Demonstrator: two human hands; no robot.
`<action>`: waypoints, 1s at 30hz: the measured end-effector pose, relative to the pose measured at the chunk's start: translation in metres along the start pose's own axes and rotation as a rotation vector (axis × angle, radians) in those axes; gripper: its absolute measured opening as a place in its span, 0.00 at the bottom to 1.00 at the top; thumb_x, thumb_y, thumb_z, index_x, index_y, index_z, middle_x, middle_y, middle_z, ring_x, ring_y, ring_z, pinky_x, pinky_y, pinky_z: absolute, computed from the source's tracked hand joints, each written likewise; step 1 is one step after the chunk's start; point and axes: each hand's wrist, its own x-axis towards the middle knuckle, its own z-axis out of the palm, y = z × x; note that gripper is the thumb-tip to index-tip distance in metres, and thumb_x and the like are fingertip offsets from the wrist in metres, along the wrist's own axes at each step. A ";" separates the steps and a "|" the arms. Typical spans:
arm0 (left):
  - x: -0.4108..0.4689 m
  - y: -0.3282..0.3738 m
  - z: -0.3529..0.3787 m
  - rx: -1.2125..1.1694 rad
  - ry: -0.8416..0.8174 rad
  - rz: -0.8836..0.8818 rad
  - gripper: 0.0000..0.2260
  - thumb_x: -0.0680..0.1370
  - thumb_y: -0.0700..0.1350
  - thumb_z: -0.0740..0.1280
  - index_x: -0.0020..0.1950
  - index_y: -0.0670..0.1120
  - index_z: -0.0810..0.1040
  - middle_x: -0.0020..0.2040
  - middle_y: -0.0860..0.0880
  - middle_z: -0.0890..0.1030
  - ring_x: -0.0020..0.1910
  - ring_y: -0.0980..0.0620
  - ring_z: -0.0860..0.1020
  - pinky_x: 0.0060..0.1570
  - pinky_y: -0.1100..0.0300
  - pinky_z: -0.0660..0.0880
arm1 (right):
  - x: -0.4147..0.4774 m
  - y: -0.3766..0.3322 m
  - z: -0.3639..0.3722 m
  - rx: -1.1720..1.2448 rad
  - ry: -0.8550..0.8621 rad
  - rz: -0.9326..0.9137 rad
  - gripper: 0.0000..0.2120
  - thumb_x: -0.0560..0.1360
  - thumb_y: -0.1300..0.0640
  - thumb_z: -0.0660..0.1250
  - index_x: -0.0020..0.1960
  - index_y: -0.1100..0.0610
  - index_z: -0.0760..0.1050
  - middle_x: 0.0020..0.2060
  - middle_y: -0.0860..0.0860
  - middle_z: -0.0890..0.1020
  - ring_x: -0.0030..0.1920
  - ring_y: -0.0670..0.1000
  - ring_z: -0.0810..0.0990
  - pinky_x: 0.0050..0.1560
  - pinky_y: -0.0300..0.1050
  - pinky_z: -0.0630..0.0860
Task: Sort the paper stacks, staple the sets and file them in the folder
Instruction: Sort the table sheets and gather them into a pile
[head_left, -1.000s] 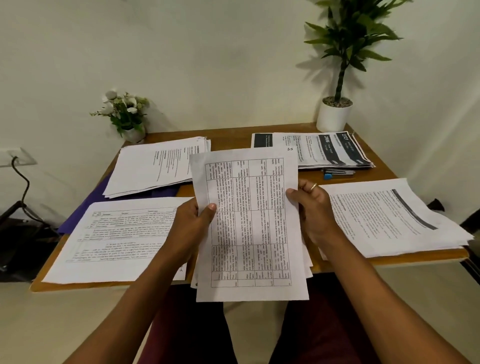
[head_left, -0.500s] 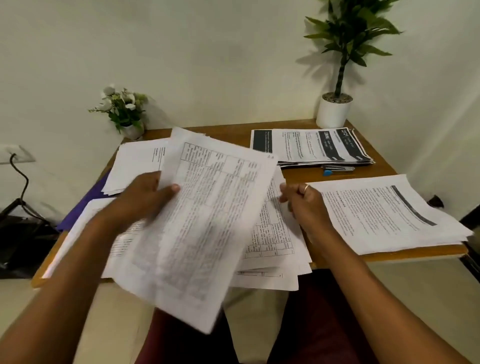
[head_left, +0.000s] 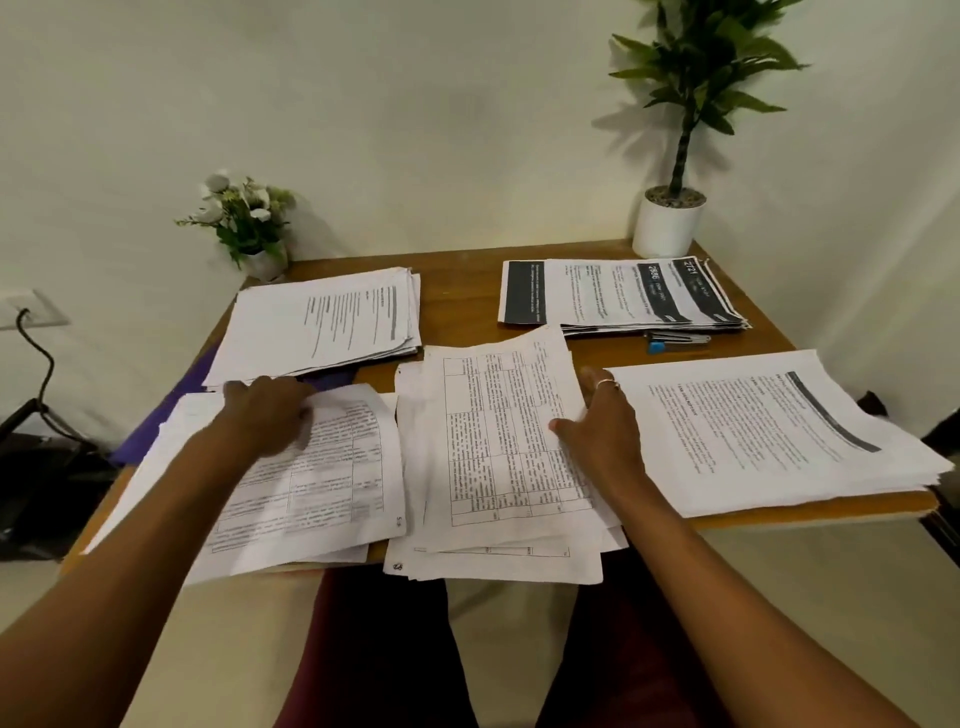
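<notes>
My left hand (head_left: 265, 415) lies on the top corner of a table-printed sheet (head_left: 322, 483) and pinches its edge; the sheet rests on the near-left paper stack (head_left: 156, 467). My right hand (head_left: 602, 431) grips the right edge of the middle stack (head_left: 493, 452), thumb on top, while the stack overhangs the table's front edge. Three other stacks lie on the table: far left (head_left: 322, 322), far right (head_left: 623, 296) and near right (head_left: 769, 431). A purple folder (head_left: 148, 431) shows under the left stacks. A blue stapler (head_left: 675, 343) sits before the far-right stack.
The wooden table (head_left: 457, 280) stands against a white wall. A small flower pot (head_left: 249, 223) is at its back left corner, a tall plant in a white pot (head_left: 667, 223) at the back right. A cable and dark bag (head_left: 36, 467) are on the floor to the left.
My left hand carried the top sheet off the middle stack to the left and laid it on the near-left stack. My right hand lowered the remaining stack toward the table.
</notes>
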 end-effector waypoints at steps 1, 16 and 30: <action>-0.001 0.002 0.006 -0.020 0.030 0.011 0.09 0.78 0.45 0.67 0.57 0.54 0.81 0.58 0.49 0.81 0.61 0.45 0.77 0.63 0.45 0.67 | -0.002 -0.001 -0.002 0.019 0.008 0.000 0.29 0.73 0.62 0.77 0.69 0.50 0.70 0.65 0.49 0.81 0.63 0.52 0.81 0.51 0.38 0.77; -0.055 0.083 -0.014 -1.046 0.319 0.048 0.20 0.80 0.61 0.65 0.67 0.51 0.77 0.64 0.53 0.78 0.60 0.54 0.77 0.58 0.54 0.73 | 0.004 0.003 -0.032 0.594 -0.305 0.197 0.11 0.81 0.62 0.67 0.61 0.53 0.80 0.56 0.48 0.86 0.59 0.51 0.84 0.66 0.54 0.77; -0.085 0.143 -0.031 -1.759 0.190 0.005 0.21 0.76 0.70 0.56 0.59 0.61 0.77 0.52 0.59 0.86 0.52 0.52 0.85 0.50 0.50 0.82 | -0.006 0.000 -0.038 0.666 -0.331 0.168 0.13 0.80 0.67 0.66 0.63 0.59 0.79 0.56 0.52 0.86 0.59 0.52 0.84 0.67 0.56 0.76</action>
